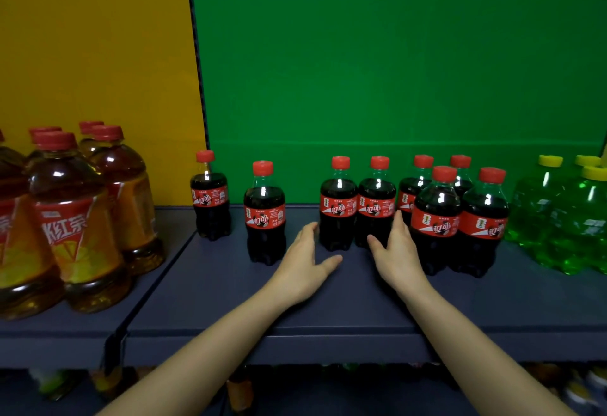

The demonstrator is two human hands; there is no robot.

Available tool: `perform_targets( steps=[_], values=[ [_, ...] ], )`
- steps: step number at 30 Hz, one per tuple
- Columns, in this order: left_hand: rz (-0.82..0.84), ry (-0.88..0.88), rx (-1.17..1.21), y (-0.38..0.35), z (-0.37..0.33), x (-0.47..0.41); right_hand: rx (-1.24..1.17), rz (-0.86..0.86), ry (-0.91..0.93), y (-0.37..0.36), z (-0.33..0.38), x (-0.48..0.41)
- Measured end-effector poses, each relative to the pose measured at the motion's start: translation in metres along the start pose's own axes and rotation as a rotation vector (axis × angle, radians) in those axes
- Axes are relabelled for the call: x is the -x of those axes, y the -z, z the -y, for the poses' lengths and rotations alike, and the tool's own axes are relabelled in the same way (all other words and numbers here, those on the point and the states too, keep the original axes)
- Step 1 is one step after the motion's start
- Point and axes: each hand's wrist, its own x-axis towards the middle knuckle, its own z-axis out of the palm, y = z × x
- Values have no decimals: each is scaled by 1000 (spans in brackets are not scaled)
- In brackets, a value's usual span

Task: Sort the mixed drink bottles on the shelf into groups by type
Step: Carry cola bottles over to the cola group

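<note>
At the far left of the shelf [230,300], before a yellow back panel [98,54], a cluster of large amber tea bottles [75,218] stands with red caps up. Before the green back panel [361,70], eight small cola bottles [483,225] all stand upright, long axes vertical, red caps on top and red labels facing outward. The first cola bottle [210,199] stands alone near the seam between the panels. The second cola bottle [264,215] stands apart from it, nearer the shelf's front edge. The left hand [303,261] reaches in with straight fingers, its grip wide and holding nothing, fingertips at the left side of the third cola bottle [338,205]; contact is unclear. The fourth cola bottle [376,205] stands just beside the third. The right hand [395,251], grip equally wide and empty, has its fingers along the fourth bottle's right side, between it and a tight group of four [435,222]. At the far right stand green soda bottles [558,218], yellow caps up.
</note>
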Motion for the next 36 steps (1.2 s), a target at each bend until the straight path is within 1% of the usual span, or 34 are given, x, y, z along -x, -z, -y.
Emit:
perform_targets(
  steps=[6,10,13,16,18,20,23,25,29,30,33,34,36],
  values=[
    [-10,-36,37,-1,-9,-14,-25,58,72,-10,-4,19],
    [-59,-29,22,-5,-12,-25,-26,92,60,-8,-3,18],
    [-58,-19,-7,-8,-13,-27,-38,84,64,-7,-3,15],
    [-21,-12,1,-6,-16,-24,-43,84,69,-6,-2,16],
    [3,-6,7,1,-20,-17,-31,60,113,-6,0,22],
    [-9,-14,1,12,-23,-3,-14,9,187,-7,3,29],
    [-154,-82,16,36,-22,29,-29,-36,294,-9,16,35],
    [-281,-90,39,53,-16,47,-50,13,340,-17,27,31],
    [-535,-37,-32,91,10,55,-108,349,313,-45,53,16],
    [-582,-9,-58,99,19,50,-126,403,293,-53,56,11],
    [-657,108,-94,116,44,34,-211,509,219,-75,66,-1],
    [-660,146,-99,118,50,29,-216,516,207,-82,66,-4],
    [-641,214,-85,121,59,17,-192,469,214,-91,67,-8]
  ],
)
